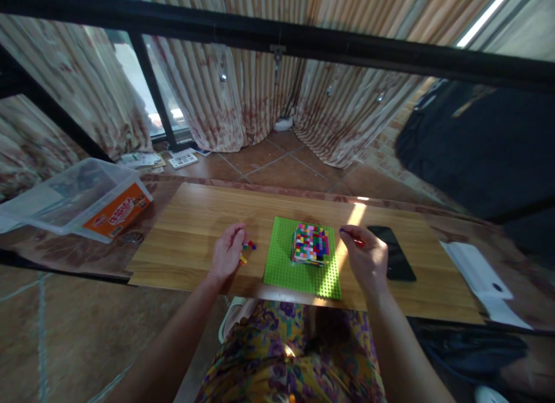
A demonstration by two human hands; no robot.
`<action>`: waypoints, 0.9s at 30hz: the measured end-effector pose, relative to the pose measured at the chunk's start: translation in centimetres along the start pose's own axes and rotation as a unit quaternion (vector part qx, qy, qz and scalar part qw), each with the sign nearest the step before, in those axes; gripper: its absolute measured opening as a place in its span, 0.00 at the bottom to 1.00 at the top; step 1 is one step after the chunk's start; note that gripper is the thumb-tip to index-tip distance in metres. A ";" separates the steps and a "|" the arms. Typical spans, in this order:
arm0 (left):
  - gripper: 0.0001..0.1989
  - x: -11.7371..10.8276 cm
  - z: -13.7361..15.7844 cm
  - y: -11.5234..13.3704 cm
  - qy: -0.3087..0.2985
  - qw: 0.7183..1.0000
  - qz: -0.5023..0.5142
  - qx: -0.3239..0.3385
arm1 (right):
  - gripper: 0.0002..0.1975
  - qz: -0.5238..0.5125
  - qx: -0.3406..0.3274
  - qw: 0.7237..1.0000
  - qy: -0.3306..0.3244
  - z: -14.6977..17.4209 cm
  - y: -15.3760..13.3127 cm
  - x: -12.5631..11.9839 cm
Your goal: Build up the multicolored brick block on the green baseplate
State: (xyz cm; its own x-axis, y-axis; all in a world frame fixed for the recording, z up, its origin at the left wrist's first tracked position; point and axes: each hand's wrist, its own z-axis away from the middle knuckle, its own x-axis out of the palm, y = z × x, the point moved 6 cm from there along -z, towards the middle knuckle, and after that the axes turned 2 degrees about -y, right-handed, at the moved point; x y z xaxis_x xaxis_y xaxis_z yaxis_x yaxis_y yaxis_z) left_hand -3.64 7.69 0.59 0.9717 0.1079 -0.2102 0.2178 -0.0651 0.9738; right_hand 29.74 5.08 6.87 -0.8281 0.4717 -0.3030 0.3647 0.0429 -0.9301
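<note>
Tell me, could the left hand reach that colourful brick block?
Probably yes: just small loose bricks, wooden tabletop and green baseplate seem to lie between the left hand and the brick block.

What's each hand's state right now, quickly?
Left hand: partly curled beside loose bricks; whether it holds any cannot be told.
Right hand: closed, pinching what looks like a small dark brick.

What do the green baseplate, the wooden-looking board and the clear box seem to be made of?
Green baseplate: likely hard plastic, fairly smooth between studs, going by its even colour and regular stud pattern.
Wooden-looking board: wood or wood-grain laminate, satin; grain streaks show, but can't settle which.
Clear box: probably plastic, smooth; it is see-through with pale edges.
</note>
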 end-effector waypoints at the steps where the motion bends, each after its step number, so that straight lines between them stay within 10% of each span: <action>1: 0.16 0.0 0.0 0.0 0.000 1.000 -0.003 0.001 | 0.13 -0.004 0.007 1.000 0.002 -0.2 0.4 -0.1; 27: 0.15 0.0 -0.1 -0.1 0.000 1.000 -0.019 -0.004 | 0.12 -0.136 0.085 0.986 -0.047 -0.8 3.0 4.0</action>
State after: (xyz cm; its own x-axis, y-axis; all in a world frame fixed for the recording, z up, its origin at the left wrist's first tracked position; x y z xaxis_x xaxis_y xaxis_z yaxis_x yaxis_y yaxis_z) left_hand -3.69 7.78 0.53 0.9625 0.1111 -0.2474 0.2544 -0.0539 0.9656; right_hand 27.86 7.84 3.08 -0.9240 0.3793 -0.0487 0.0542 0.0040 -0.9985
